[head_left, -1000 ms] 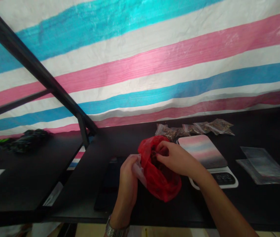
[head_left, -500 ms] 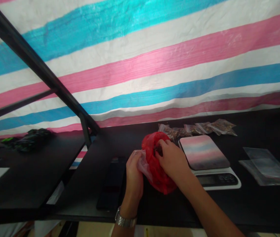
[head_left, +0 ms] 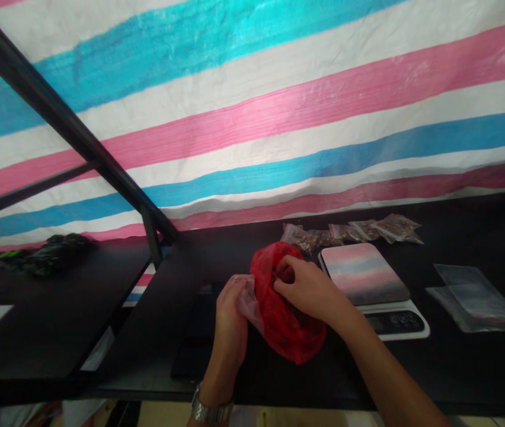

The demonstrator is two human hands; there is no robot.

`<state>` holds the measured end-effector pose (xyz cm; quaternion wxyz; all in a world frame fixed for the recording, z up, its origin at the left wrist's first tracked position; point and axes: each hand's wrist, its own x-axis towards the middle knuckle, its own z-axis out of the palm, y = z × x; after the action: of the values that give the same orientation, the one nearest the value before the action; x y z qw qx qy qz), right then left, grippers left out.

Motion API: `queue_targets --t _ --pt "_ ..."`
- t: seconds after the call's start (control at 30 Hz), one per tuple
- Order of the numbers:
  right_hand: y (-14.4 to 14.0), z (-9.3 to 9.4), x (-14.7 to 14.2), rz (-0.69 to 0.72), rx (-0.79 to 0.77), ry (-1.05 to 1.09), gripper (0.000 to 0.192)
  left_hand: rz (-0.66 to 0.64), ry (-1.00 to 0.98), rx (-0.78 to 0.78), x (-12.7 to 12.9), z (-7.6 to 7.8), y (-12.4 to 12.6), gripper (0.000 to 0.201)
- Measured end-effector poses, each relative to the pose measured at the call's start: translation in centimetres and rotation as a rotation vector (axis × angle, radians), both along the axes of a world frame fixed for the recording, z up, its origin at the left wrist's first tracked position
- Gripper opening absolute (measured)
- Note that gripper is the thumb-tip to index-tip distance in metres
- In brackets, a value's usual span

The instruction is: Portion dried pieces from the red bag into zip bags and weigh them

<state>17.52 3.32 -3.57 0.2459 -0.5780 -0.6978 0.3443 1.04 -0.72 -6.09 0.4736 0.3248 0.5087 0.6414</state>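
Note:
A red plastic bag (head_left: pixel 290 329) with dark contents lies on the black table (head_left: pixel 457 367) in front of me. My right hand (head_left: pixel 308 287) is curled over the bag's open mouth, fingers dipping into it. My left hand (head_left: pixel 230 323) grips a small clear plastic bag (head_left: pixel 247 299) right beside the red bag's left edge. A watch sits on my left wrist.
A white kitchen scale (head_left: pixel 374 290) with a shiny platform stands just right of the red bag. Several small filled clear bags (head_left: pixel 354 231) lie behind it. Empty clear bags (head_left: pixel 475 299) are stacked at the right. A dark phone (head_left: pixel 194 338) lies left of my hands. A black frame post (head_left: pixel 150 237) rises at left.
My right hand has shifted slightly at the red bag's mouth, and the bag has sagged a little toward me. The left hand keeps its grip on the clear bag.

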Motion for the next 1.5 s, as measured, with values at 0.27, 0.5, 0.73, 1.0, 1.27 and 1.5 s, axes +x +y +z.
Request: queue_targets --t 0.27,0.5,0.73,1.0,1.27,1.5 --pt "0.1 1.5 1.7 0.016 -0.084 0.091 0.006 0.317 0.357 0.266 0.6 0.9 -1.3 0.022" --pt "-0.1 3.5 4.6 -0.021 -0.016 0.257 0.009 0.078 0.5 0.253 4.0 1.1 -3.6 0.032" --pt "-1.8 6.3 4.8 0.047 0.192 0.262 0.011 0.004 0.62 0.08 4.1 0.9 -2.6 0.03" --pt "-3.4 6.3 2.2 0.169 0.249 0.033 0.021 -0.045 0.598 0.091 4.2 0.6 -2.3 0.024" --pt "-3.4 6.6 2.3 0.283 0.472 -0.062 0.039 -0.015 0.49 0.07 4.2 0.7 -1.8 0.026" --pt "-3.3 6.7 3.0 0.238 0.5 0.029 0.038 0.004 0.48 0.075 4.1 0.9 -1.9 0.027"
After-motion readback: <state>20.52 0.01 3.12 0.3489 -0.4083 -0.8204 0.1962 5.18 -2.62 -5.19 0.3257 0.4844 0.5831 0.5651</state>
